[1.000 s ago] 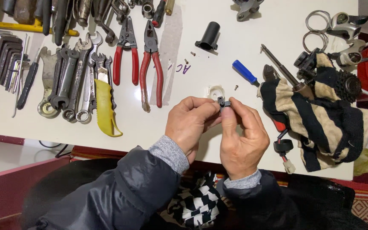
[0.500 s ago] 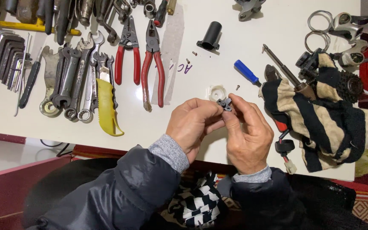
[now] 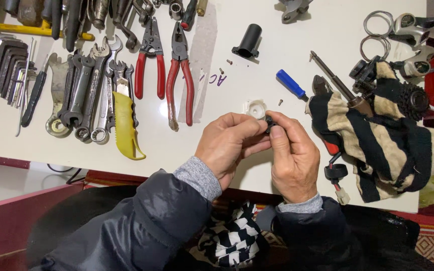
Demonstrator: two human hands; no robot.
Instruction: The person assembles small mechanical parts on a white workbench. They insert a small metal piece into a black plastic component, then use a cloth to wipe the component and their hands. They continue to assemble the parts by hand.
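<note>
Both hands meet just above the near part of the white desk (image 3: 327,30): the left hand (image 3: 229,143) and the right hand (image 3: 290,155) are pressed together, fingertips pinching a small black part (image 3: 268,122) between them, most of it hidden by the fingers, so its shape cannot be told. Held up close and in both hands, it seems to be gripped that way for fine turning or fitting. Just beyond the fingertips lies a small white round cap (image 3: 254,107), with a loose screw (image 3: 280,102) and a blue-handled screwdriver (image 3: 291,84) near it, all within easy reach. To the left, well apart, red-handled pliers (image 3: 179,75), a yellow-handled knife (image 3: 125,120) and a row of wrenches (image 3: 84,95) lie in line, handles toward the person. To the right a striped cloth (image 3: 377,135) carries dark bicycle parts and crowds that side, hanging close to the desk's near edge. Open room is mostly the bare patch ahead of the hands, up toward a black tube (image 3: 248,41).
</note>
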